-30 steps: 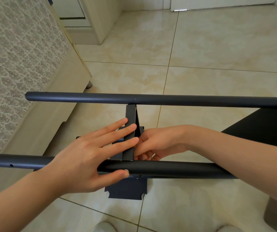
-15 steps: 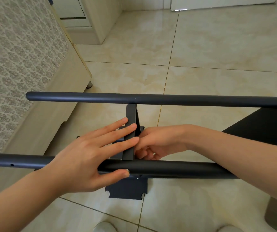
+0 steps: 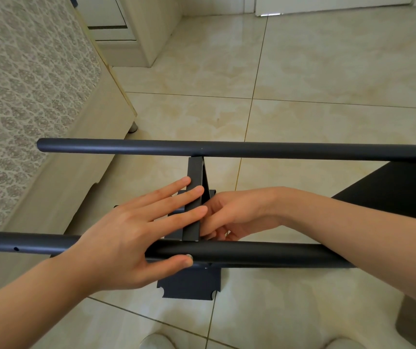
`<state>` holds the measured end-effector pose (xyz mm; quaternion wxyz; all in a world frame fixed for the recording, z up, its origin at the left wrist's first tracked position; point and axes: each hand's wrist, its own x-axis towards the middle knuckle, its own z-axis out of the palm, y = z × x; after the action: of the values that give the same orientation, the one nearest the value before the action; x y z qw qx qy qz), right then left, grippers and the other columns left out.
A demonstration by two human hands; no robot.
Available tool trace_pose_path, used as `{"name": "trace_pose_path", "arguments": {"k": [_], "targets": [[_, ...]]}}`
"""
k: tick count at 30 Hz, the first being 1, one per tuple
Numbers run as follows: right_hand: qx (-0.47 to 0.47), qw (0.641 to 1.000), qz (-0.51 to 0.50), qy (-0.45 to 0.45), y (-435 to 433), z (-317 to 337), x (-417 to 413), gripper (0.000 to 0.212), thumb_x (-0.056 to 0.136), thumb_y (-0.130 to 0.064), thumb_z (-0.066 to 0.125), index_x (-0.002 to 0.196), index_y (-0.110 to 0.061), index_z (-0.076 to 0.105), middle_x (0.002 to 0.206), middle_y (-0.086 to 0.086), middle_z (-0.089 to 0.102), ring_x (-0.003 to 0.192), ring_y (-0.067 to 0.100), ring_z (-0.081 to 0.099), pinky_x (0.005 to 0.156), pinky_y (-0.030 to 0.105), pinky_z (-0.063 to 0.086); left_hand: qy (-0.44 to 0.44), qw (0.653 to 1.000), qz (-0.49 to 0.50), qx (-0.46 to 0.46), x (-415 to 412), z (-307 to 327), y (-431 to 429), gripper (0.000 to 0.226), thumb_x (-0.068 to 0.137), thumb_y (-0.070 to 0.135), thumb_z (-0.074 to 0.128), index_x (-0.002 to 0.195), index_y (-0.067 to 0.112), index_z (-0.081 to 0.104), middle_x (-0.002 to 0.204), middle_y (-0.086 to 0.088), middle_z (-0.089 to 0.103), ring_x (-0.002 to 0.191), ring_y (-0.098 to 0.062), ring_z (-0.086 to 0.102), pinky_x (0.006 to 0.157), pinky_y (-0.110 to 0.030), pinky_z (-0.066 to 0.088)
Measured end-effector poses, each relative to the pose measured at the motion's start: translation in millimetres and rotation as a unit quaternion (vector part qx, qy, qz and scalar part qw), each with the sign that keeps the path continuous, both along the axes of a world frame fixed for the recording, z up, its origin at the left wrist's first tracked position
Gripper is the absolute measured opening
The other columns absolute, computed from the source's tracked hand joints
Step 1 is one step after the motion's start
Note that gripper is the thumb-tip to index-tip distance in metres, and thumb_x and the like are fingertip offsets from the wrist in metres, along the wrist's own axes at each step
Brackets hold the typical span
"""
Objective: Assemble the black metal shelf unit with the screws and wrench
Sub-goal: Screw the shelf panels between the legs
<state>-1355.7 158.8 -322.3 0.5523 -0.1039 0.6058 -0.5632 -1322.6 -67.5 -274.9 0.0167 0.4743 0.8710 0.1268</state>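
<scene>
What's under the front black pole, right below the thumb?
Below the near pole, a flat black shelf panel with notched corners sticks out over the tiled floor. The left hand and the pole hide the rest of the panel.

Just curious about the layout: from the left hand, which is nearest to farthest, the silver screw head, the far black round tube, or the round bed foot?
1. Silver screw head, at the thumb tip of the left hand.
2. Far black round tube, beyond the fingers.
3. Round bed foot, upper left.
</scene>
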Motion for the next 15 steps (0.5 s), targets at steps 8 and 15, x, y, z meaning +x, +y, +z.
{"name": "trace_pose_path", "arguments": {"k": [8, 15], "targets": [[0.002, 1.000, -0.002, -0.011, -0.4, 0.1, -0.4, 0.019, 0.094, -0.009, 0.054, 0.075, -0.010, 0.056, 0.069, 0.002, 0.055, 0.065, 0.013, 0.052, 0.061, 0.020, 0.047, -0.001, 1.000, 0.000, -0.001, -0.3, 0.1, -0.4, 0.061, 0.093, 0.054, 0.056, 0.143, 0.019, 0.053, 0.158, 0.000, 0.040, 0.151, -0.020, 0.029, 0.111, -0.046, 0.044], [-0.002, 1.000, 0.002, -0.021, 0.3, 0.4, -0.1, 0.026, 0.096, -0.009, 0.056, 0.118, 0.004, 0.060, 0.099, 0.017, 0.056, 0.079, 0.019, 0.056, 0.071, 0.023, 0.052, 0.000, 1.000, 0.000, -0.003, -0.7, -0.3, -0.7, 0.061, 0.093, 0.054, 0.056, 0.143, 0.019, 0.054, 0.158, 0.000, 0.039, 0.151, -0.020, 0.029, 0.112, -0.045, 0.043]]}}
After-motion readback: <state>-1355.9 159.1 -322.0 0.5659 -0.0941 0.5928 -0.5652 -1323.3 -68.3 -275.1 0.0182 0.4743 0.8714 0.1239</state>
